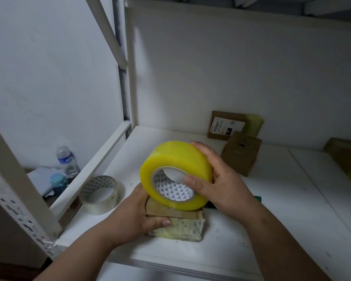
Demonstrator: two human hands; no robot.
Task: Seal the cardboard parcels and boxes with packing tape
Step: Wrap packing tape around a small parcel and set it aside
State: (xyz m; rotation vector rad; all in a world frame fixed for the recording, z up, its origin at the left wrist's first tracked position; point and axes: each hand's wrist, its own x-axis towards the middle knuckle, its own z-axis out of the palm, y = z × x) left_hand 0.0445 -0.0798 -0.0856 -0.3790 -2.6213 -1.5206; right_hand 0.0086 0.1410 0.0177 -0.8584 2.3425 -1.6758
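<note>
Right hand grips tape roll; left hand holds parcel

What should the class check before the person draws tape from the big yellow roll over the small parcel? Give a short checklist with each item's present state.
1. Right hand grips the yellow tape roll: ok.
2. Left hand holds the small parcel steady on the white shelf: ok.
3. Roll sits at the parcel's top: ok.
4. Free tape end found: cannot tell.
5. Parcel flaps closed: cannot tell; the roll hides the top.
6. Nearly used-up tape roll stands clear at left: ok.
</note>
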